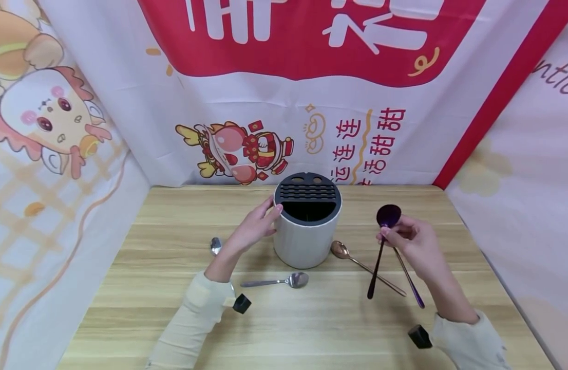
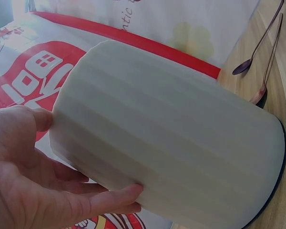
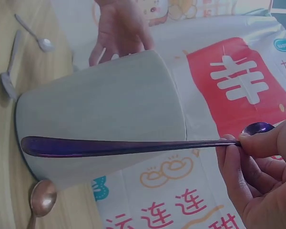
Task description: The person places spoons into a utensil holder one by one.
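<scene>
White holder point(image 1: 306, 244) on wooden table point(image 1: 330, 329), purple spoon point(image 1: 388, 216) aloft.
The holder is touched by the left hand point(image 1: 253, 226), fingers spread; its slotted top point(image 1: 308, 192) is shown only by the head view, its dark base edge only by wrist views. The spoon is pinched by the right hand point(image 1: 418, 246). The wooden table is backed by printed cloth point(image 1: 247, 92).

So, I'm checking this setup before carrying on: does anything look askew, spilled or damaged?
One oddity: the cartoon figure on the backdrop behind the white holder lies on its side, as if hung sideways. Otherwise the holder stands upright, spoons lie loose on the table around it, and no spill or damage shows.
</scene>
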Motion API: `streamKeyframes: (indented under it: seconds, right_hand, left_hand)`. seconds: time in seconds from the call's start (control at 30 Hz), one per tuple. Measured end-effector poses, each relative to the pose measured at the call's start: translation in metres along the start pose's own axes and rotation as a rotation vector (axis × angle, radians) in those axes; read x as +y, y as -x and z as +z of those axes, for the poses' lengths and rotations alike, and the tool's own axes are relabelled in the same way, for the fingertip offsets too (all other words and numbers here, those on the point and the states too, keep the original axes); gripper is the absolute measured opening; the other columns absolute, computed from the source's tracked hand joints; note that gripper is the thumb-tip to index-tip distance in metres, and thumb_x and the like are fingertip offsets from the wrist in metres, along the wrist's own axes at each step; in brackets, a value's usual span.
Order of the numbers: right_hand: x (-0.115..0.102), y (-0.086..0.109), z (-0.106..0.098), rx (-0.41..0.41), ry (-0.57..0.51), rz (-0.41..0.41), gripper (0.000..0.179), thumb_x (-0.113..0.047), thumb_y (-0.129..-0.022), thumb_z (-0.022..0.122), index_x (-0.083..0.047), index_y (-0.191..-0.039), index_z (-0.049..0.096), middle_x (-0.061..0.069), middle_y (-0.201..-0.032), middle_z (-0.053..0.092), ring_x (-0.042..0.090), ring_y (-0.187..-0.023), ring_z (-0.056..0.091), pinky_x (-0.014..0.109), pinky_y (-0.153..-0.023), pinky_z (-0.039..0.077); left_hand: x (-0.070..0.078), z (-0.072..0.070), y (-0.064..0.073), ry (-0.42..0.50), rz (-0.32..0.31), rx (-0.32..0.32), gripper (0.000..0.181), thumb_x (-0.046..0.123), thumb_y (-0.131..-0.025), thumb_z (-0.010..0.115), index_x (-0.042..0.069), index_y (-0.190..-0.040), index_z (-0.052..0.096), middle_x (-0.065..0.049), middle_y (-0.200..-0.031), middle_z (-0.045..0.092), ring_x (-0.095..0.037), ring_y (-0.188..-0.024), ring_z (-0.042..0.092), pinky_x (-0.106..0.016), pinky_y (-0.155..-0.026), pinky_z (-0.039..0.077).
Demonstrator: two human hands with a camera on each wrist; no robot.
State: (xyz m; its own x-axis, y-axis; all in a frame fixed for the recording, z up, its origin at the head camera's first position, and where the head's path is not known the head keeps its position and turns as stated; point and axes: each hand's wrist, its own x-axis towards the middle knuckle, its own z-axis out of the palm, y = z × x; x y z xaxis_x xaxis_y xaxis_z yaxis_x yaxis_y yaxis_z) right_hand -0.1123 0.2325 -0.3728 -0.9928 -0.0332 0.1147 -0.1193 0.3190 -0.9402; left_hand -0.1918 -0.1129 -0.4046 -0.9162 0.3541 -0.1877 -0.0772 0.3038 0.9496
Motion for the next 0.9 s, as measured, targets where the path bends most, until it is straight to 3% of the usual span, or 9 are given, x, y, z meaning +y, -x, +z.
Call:
streamKeyframes:
  seconds: [0.3,0.53,0.6,0.77,0.9]
  right_hand:
    - [-0.011,-0.004,-0.004,0.055,-0.051,-0.032,0.012,-0.003,-0.094,0.067,-0.015,-0.094,0.069,-0.013,-0.079,0.074,0.001,-0.074,0.071,0.017,-0.069,0.059]
    - [-0.018,-0.008,-0.007,0.08,-0.206,-0.078,0.008,0.004,-0.093,0.064,-0.003,-0.092,0.067,-0.008,-0.078,0.074,0.004,-0.07,0.072,0.019,-0.068,0.061]
    - [-0.02,-0.009,-0.008,0.088,-0.197,-0.085,0.005,0.003,-0.093,0.065,-0.001,-0.094,0.067,-0.009,-0.078,0.074,0.004,-0.071,0.072,0.019,-0.069,0.06]
    - [-0.024,-0.011,-0.008,0.11,-0.177,-0.094,0.006,0.002,-0.092,0.066,-0.004,-0.093,0.068,-0.009,-0.078,0.074,0.003,-0.071,0.072,0.017,-0.069,0.06]
    - [-0.029,-0.013,-0.009,0.139,-0.242,-0.137,0.013,0.005,-0.092,0.065,-0.008,-0.09,0.069,-0.007,-0.077,0.075,0.004,-0.071,0.072,0.018,-0.069,0.06]
  left_hand:
    - [0.0,0.0,-0.001,-0.001,-0.006,0.0,0.067,0.051,-0.105,0.04,0.024,-0.161,0.016,-0.006,-0.167,0.018,-0.034,-0.151,0.026,-0.053,-0.098,0.053]
    - [0.0,0.001,-0.001,0.016,0.009,-0.008,0.067,0.05,-0.105,0.04,0.022,-0.161,0.015,-0.008,-0.168,0.016,-0.036,-0.151,0.025,-0.053,-0.1,0.052]
    - [0.0,0.001,-0.001,0.02,0.012,-0.01,0.068,0.05,-0.105,0.04,0.022,-0.161,0.015,-0.009,-0.168,0.016,-0.036,-0.151,0.025,-0.053,-0.1,0.051]
    - [-0.001,0.001,-0.002,0.028,0.003,-0.013,0.067,0.049,-0.105,0.04,0.021,-0.161,0.014,-0.009,-0.168,0.016,-0.036,-0.151,0.025,-0.054,-0.102,0.049]
    - [-0.002,0.0,-0.002,0.023,-0.003,-0.016,0.069,0.05,-0.105,0.039,0.022,-0.161,0.012,-0.009,-0.168,0.014,-0.036,-0.152,0.024,-0.055,-0.103,0.048]
